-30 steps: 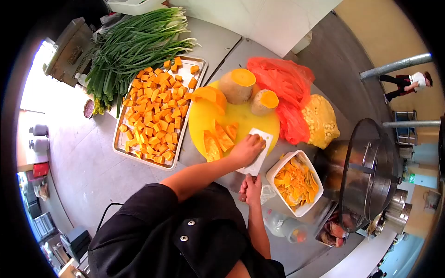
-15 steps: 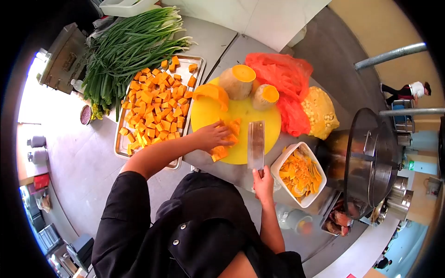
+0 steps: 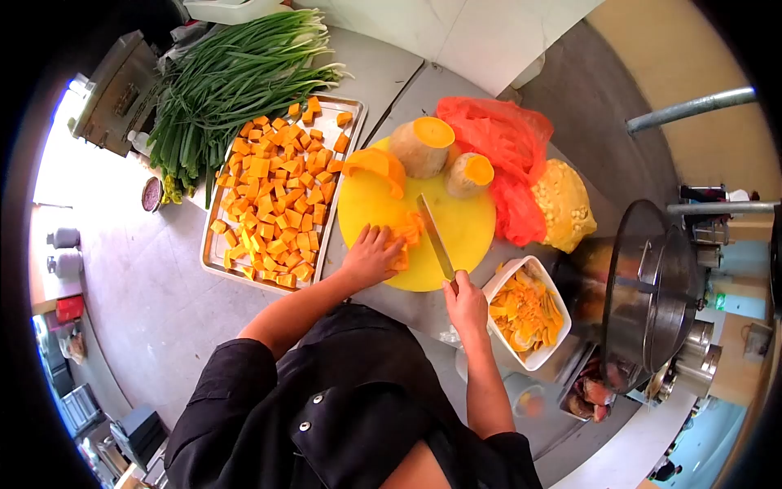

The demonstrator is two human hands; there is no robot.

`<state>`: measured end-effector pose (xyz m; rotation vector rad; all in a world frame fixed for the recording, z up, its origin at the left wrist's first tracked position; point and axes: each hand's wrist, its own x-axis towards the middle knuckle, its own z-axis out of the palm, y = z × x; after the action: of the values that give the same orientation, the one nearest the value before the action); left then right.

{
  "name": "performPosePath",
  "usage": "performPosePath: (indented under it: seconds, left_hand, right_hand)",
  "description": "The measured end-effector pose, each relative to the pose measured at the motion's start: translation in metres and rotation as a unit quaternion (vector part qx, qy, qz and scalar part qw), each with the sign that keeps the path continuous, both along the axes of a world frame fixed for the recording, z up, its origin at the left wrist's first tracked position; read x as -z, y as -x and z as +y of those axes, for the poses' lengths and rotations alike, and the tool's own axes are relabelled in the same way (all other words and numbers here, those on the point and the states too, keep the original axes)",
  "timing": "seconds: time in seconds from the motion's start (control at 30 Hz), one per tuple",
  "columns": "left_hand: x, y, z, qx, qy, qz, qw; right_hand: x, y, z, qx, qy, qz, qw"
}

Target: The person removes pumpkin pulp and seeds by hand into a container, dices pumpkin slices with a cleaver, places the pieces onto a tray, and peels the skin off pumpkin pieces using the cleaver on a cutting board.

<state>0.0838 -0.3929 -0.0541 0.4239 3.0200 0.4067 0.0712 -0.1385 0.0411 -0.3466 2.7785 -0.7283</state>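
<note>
My right hand (image 3: 467, 308) is closed round the handle of a cleaver (image 3: 435, 238). Its blade is seen nearly edge-on and slants over the yellow round cutting board (image 3: 468, 232), beside some orange pumpkin pieces (image 3: 411, 228). My left hand (image 3: 373, 257) holds these pieces against the board, its fingers curved over them and partly hiding them. Behind lie a curved pumpkin slice (image 3: 376, 169) and two pumpkin chunks with pale skin, a larger one (image 3: 419, 151) and a smaller one (image 3: 470, 175), standing cut face up.
Left of the board is a metal tray (image 3: 326, 236) of pumpkin cubes, with green onions (image 3: 220, 98) beyond. A red plastic bag (image 3: 509, 138) and a yellow bag (image 3: 564, 204) lie at right. Nearer stand a white container (image 3: 557, 338) of peelings and a large dark pot (image 3: 619, 293).
The cleaver has turned from showing its broad side to nearly edge-on, its tip swinging left to the pumpkin pieces. My left hand has shifted slightly nearer me, and the pieces sit closer together.
</note>
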Motion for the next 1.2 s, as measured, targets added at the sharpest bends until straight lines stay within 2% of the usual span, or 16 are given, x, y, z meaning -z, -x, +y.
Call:
performPosePath:
  seconds: [0.17, 0.3, 0.37, 0.47, 0.53, 0.57, 0.67, 0.77, 0.8, 0.9, 0.93, 1.03, 1.07, 1.2]
  left_hand:
    - [-0.007, -0.004, -0.025, -0.027, -0.019, -0.035, 0.999]
    - [0.0, -0.012, -0.041, -0.105, -0.207, -0.089, 0.969]
    - [0.007, -0.014, -0.04, -0.108, -0.204, -0.066, 0.971]
    - [0.016, -0.019, -0.029, -0.157, -0.233, -0.085, 0.956]
    - [0.014, -0.018, -0.027, -0.199, -0.27, -0.127, 0.933]
    - [0.014, -0.019, -0.023, -0.224, -0.277, -0.111, 0.928]
    - [0.016, -0.027, -0.008, -0.278, -0.292, -0.078, 0.912]
    - [0.027, -0.031, 0.002, -0.309, -0.306, -0.069, 0.898]
    - [0.025, -0.032, 0.002, -0.309, -0.31, -0.069, 0.897]
    - [0.02, -0.03, 0.001, -0.298, -0.318, -0.073, 0.897]
    - [0.018, -0.028, 0.0, -0.294, -0.32, -0.074, 0.897]
    - [0.017, -0.03, -0.005, -0.277, -0.334, -0.076, 0.898]
    - [0.019, -0.033, -0.003, -0.286, -0.331, -0.08, 0.896]
    - [0.019, -0.022, 0.007, -0.313, -0.345, -0.063, 0.883]
  right_hand:
    - [-0.016, -0.021, -0.008, 0.031, 0.035, -0.046, 0.998]
    - [-0.03, -0.037, -0.025, 0.016, 0.041, -0.055, 0.998]
    - [-0.023, -0.036, -0.032, -0.002, 0.028, -0.048, 0.998]
    - [0.044, -0.031, -0.041, -0.035, -0.052, -0.023, 0.998]
    - [0.064, -0.031, -0.04, -0.026, -0.051, -0.001, 0.998]
    - [0.07, -0.032, -0.039, -0.025, -0.05, 0.009, 0.998]
    - [0.059, -0.026, -0.028, -0.02, 0.015, -0.008, 1.0]
    - [-0.009, -0.031, -0.04, -0.031, 0.021, -0.006, 0.999]
    - [-0.022, -0.034, -0.045, -0.04, -0.009, -0.013, 0.999]
    - [0.032, -0.038, -0.056, -0.059, -0.062, -0.051, 0.995]
    - [0.065, -0.038, -0.053, -0.057, -0.055, -0.018, 0.997]
    - [0.088, -0.034, -0.04, -0.028, 0.019, -0.004, 0.999]
    - [0.091, -0.03, -0.032, -0.015, 0.082, -0.039, 0.996]
    - [0.029, -0.028, -0.042, -0.035, 0.05, 0.017, 0.998]
